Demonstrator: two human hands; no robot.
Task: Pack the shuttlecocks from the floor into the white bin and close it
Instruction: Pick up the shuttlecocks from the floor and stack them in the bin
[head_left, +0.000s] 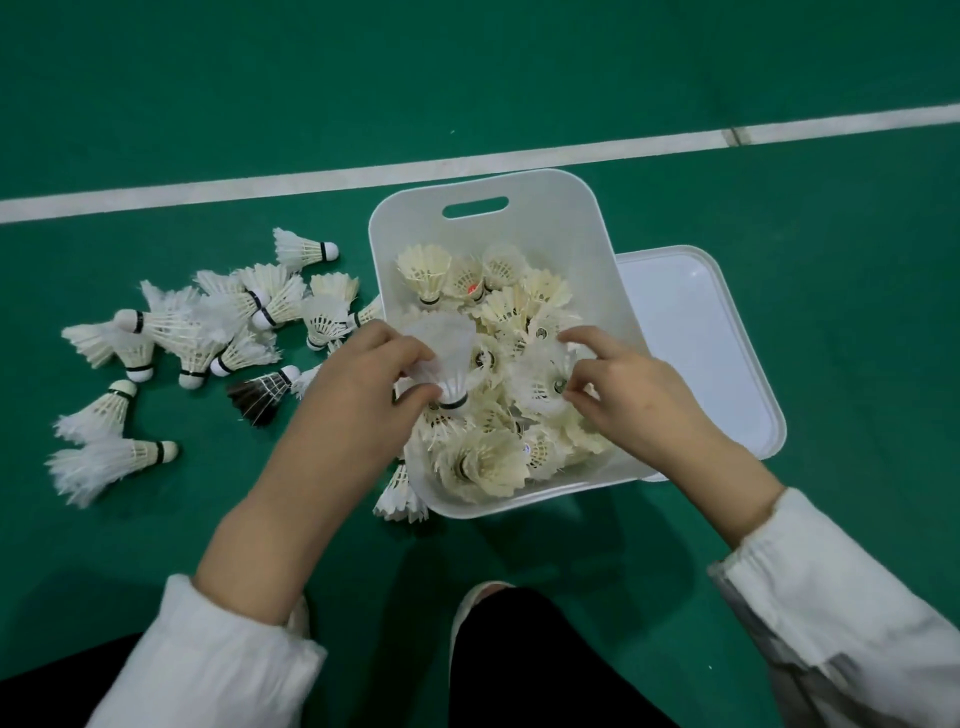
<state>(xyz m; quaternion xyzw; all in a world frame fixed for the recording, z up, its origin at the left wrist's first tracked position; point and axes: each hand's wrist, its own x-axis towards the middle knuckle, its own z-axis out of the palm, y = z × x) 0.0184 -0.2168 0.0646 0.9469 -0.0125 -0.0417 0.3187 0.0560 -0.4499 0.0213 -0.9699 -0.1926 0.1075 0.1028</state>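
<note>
The white bin (561, 208) stands open on the green floor, holding several cream shuttlecocks (488, 457). Over its middle my left hand (358, 384) grips a white shuttlecock (447, 358), cork end down. My right hand (618, 384) pinches another white shuttlecock (540, 379) inside the bin. A pile of loose shuttlecocks (208, 322) lies on the floor left of the bin, with one dark-feathered shuttlecock (260, 395) among them. The bin's white lid (696, 338) lies flat to the right, partly under the bin.
A white court line (311, 176) crosses the floor behind the bin. One shuttlecock (400, 499) lies against the bin's near left corner. My dark trouser legs and a shoe (478, 597) sit at the bottom of the view.
</note>
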